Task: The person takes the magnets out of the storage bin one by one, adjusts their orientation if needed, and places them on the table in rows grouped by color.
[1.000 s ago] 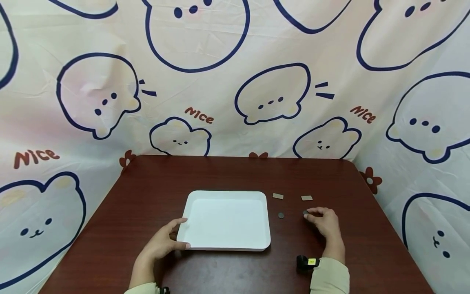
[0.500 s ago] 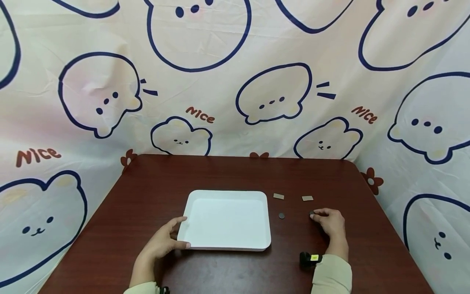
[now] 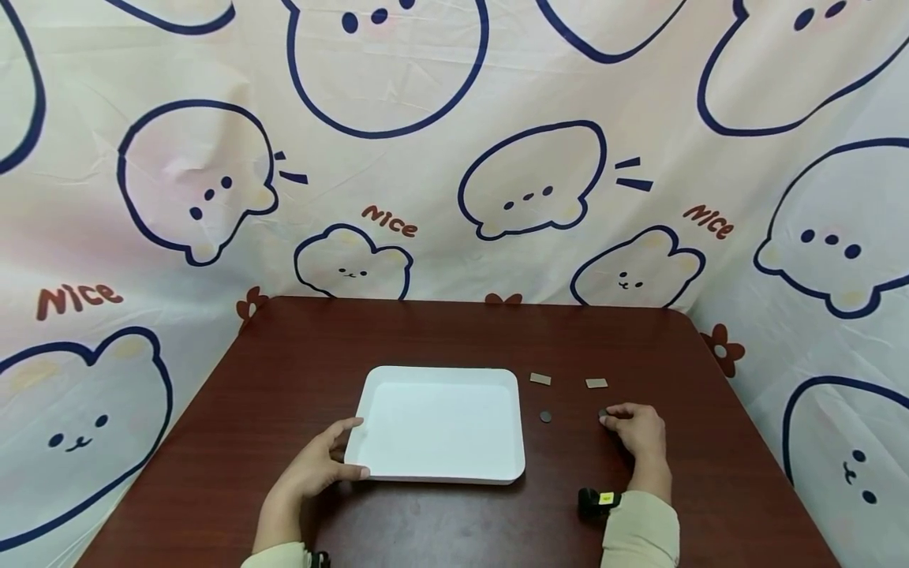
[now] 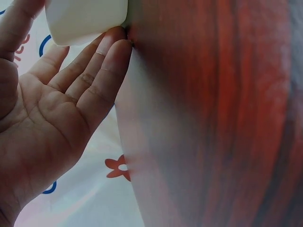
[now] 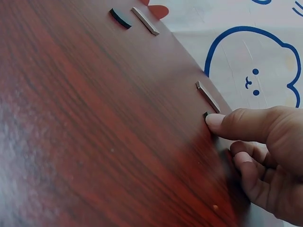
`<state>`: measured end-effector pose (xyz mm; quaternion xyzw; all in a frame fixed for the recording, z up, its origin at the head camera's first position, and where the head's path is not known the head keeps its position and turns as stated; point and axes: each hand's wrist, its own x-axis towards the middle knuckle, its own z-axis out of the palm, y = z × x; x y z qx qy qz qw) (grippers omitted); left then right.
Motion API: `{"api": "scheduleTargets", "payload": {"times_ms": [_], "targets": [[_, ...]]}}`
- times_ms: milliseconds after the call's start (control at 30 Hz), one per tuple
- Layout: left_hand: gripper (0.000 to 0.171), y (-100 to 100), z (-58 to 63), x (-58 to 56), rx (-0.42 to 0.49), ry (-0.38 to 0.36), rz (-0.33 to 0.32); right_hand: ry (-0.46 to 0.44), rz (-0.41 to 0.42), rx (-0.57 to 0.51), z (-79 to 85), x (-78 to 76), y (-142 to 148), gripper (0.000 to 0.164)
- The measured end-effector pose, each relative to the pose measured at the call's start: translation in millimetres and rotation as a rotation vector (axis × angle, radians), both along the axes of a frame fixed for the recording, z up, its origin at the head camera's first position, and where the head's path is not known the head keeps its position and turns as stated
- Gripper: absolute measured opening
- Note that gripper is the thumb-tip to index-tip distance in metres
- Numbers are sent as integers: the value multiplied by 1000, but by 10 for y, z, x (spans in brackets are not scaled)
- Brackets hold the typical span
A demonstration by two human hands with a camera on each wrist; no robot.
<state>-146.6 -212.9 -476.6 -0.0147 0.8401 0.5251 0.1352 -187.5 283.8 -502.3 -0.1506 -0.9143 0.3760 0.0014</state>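
Observation:
A shallow white tray (image 3: pixel 435 426) lies on the brown table, its near-left corner held by my left hand (image 3: pixel 312 467). The thumb touches the front edge and the forefinger the left rim. In the left wrist view, the left hand's other fingers reach toward the tray's underside. To the right, my right hand (image 3: pixel 639 432) pinches a small dark disc (image 5: pixel 205 115) at the table surface, mostly hidden by the thumb. Another dark disc (image 3: pixel 545 416) lies between that hand and the tray. Behind the discs lie two small pale rectangular pieces, one on the left (image 3: pixel 540 379) and one on the right (image 3: pixel 596 383).
The wood-grain table (image 3: pixel 426 331) reaches back to a light cloth (image 3: pixel 440 268) printed with cartoon bears, which also hangs at both sides. A black wrist device (image 3: pixel 595 502) with a yellow label sits at the right wrist.
My right hand has moved slightly right with the dark disc, then stayed nearly still. My left hand and the tray have kept their places; the head view shifted slightly.

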Motion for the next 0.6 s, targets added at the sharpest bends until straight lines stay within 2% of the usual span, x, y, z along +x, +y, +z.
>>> {"api": "scheduleTargets", "payload": {"times_ms": [367, 600], "targets": [[89, -29, 0, 17, 17, -12, -16, 7, -3, -3, -33, 43, -23, 25], [89, -39, 8, 33, 0, -8, -10, 17, -7, -38, -46, 44, -45, 32]]}}
